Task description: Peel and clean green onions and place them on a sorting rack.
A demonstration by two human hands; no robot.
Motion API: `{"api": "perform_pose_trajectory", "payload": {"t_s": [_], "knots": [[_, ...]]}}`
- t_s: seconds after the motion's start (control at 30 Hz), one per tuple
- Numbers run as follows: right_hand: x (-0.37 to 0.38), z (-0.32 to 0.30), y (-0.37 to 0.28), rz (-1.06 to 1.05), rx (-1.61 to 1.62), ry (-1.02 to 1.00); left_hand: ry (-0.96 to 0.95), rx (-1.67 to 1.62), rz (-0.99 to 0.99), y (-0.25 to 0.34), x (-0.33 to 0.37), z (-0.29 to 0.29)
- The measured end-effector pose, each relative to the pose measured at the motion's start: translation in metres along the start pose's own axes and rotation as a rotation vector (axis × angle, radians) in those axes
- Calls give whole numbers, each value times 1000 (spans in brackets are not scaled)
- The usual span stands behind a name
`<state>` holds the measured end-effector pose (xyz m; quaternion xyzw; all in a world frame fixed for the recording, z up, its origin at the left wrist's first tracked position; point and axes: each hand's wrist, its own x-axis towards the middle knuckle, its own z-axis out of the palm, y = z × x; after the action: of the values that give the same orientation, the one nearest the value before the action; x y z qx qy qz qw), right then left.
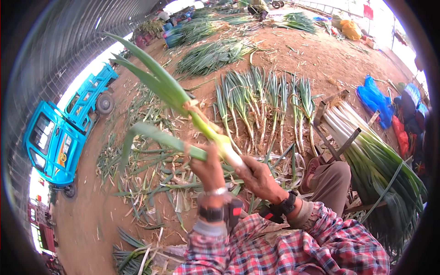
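Observation:
A long green onion (197, 120) slants up and to the left in front of me, its green leaves pointing away. My right hand (262, 179) is closed round its pale lower end. My left hand (207, 168) grips an outer leaf (158, 136) that bends away from the stalk; its fingers are slightly blurred. A dry brownish strip hangs on the stalk where the leaves part. Past my hands, a row of green onions (250, 98) lies on the ground, white ends toward me. At my right, a thick bundle of green onions (366, 142) rests in a metal rack (337, 145).
Stripped leaves (151, 169) litter the soil around me. Farther off lie heaps of green onions (213, 55). A blue truck (57, 142) stands at the left. Blue plastic sheeting (376, 98) and a red bag (400, 135) lie beyond the rack. My bent knee (332, 181) is beside it.

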<state>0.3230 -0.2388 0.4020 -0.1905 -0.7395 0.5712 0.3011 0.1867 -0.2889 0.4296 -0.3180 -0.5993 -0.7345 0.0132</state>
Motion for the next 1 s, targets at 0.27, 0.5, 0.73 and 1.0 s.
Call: {"api": "perform_pose_trajectory", "payload": {"t_s": [0.27, 0.5, 0.73, 1.0], "knots": [[0, -11, 12, -182, 235, -117, -702, 180, -618, -23, -1, -130], [-4, -8, 8, -278, 41, -57, -103, 209, -297, 23, 44, -143], [-6, -7, 23, -312, -99, 49, -454, 32, -113, 50, 65, -98], [-20, -13, 46, -258, -306, 104, 221, 36, -95, 67, 166, -201]]}}
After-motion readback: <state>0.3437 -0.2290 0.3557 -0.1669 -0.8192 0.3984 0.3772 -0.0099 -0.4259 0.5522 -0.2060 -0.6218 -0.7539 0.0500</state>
